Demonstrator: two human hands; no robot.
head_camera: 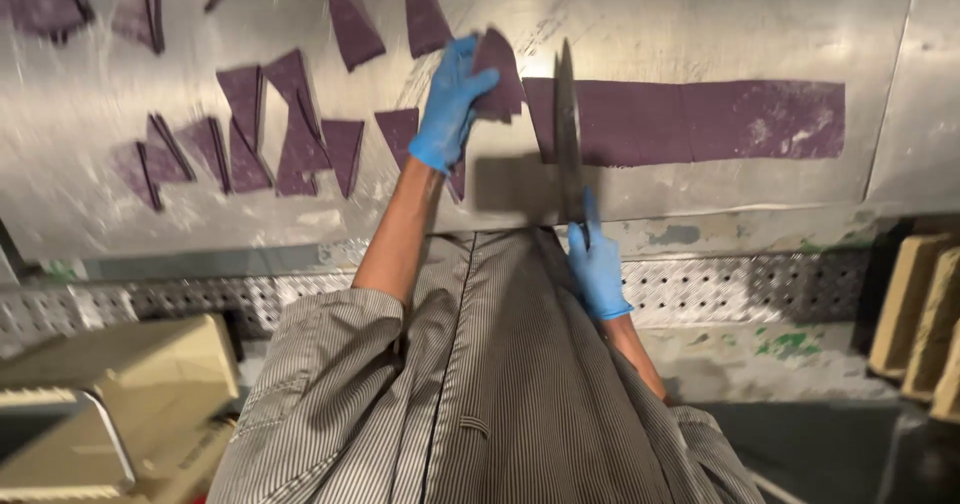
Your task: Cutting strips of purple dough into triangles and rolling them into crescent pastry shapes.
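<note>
Pinching a purple triangle [497,74], the left hand [450,104] sits at nine o'clock of the upright knife [567,129] gripped by the right hand [597,264]; the long purple strip [700,121] runs toward three o'clock.

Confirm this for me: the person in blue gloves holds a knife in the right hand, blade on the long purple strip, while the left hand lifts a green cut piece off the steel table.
One detail is off: the cut piece in the left hand is purple, not green, like the long strip. The head view shows it. The rest holds: blue gloves, knife in the right hand, steel table.
</note>
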